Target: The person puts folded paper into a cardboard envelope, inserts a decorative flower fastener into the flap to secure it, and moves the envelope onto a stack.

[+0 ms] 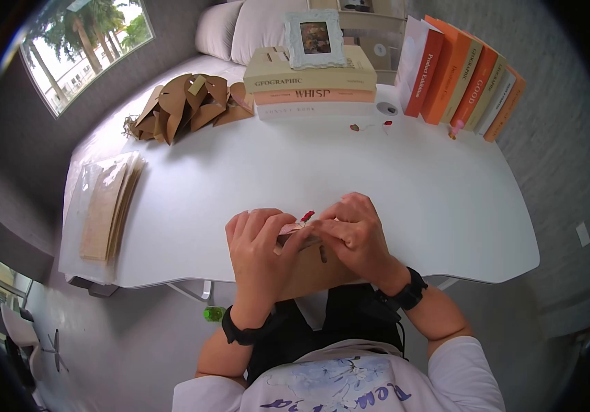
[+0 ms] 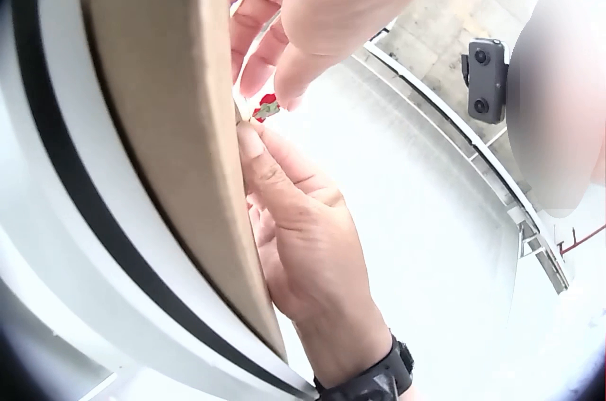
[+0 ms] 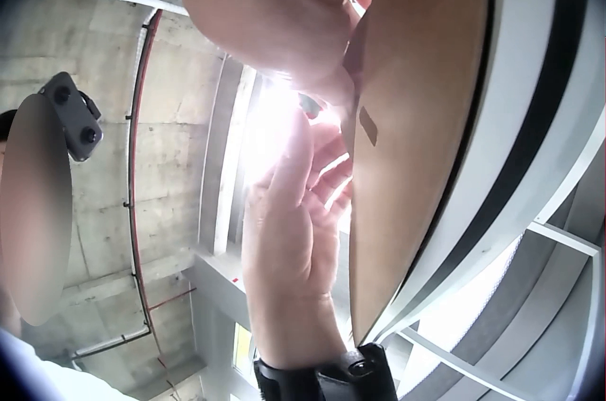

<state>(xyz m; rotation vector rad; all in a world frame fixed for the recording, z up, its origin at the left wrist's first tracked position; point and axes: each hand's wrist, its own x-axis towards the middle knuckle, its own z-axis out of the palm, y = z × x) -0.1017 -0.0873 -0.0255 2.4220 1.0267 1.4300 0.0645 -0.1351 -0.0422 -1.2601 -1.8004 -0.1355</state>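
Both hands meet at the near edge of the desk [image 1: 171, 178], directly in front of the person. The left hand [image 1: 260, 250] curls its fingers over the top edge of a brown paper bag [image 1: 308, 271], thumb and fingertips pinching the folded lip. The right hand [image 1: 355, 230] pinches the same lip from the other side, with its fingertips at a small red tag [image 1: 307, 215] that sticks up between the two hands. In the left wrist view the red tag [image 2: 266, 107] sits right at the bag's upper edge, touched by fingers of both hands.

As a judgement, the work looks partway done: the lip of the bag seems already folded over and the red piece is at the fold, but whether it is fixed on yet cannot be told, since the fingers cover the joint. Farther back to the left, a heap of folded brown bags [image 1: 188, 103] looks like finished pieces, and a flat stack of brown sheets [image 1: 106, 206] near the left edge suggests many remain.

The bag lies with its mouth pointing away from the person, towards the stacked books [image 1: 312, 86] and the picture frame [image 1: 315, 38]; its lower end hangs over the desk edge towards the person's lap. Its long axis seems to run near to far. A row of upright books [image 1: 463, 75] stands at the far right.
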